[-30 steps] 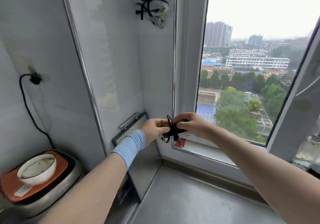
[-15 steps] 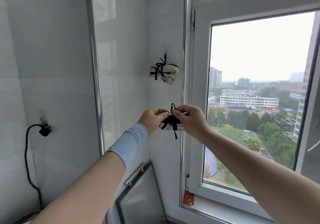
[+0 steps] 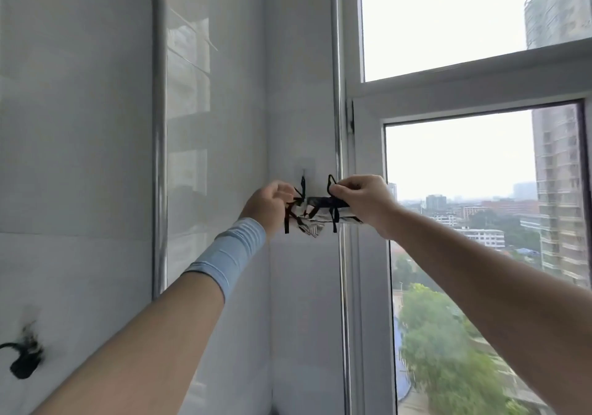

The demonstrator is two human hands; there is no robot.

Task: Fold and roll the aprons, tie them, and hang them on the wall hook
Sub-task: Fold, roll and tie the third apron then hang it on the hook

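Observation:
A clear adhesive wall hook (image 3: 303,171) sits on the white tiled wall beside the window frame. One rolled apron (image 3: 310,225) hangs from it by a black tie. A second rolled apron (image 3: 323,203), bound in black ties, is held up in front of the first. My left hand (image 3: 269,204) grips its left end, fingers curled. My right hand (image 3: 363,196) pinches a black tie loop at its right end, just right of the hook. The two bundles overlap, so their edges are hard to separate.
A metal corner strip (image 3: 159,158) runs up the tiled wall on the left. A black plug and cord (image 3: 24,358) sit low on the left wall. The white window frame (image 3: 368,190) stands directly right of the hook.
Both hands have lifted the tied apron roll from sill height up to the hook, level with the hanging apron. The view has tilted upward with them.

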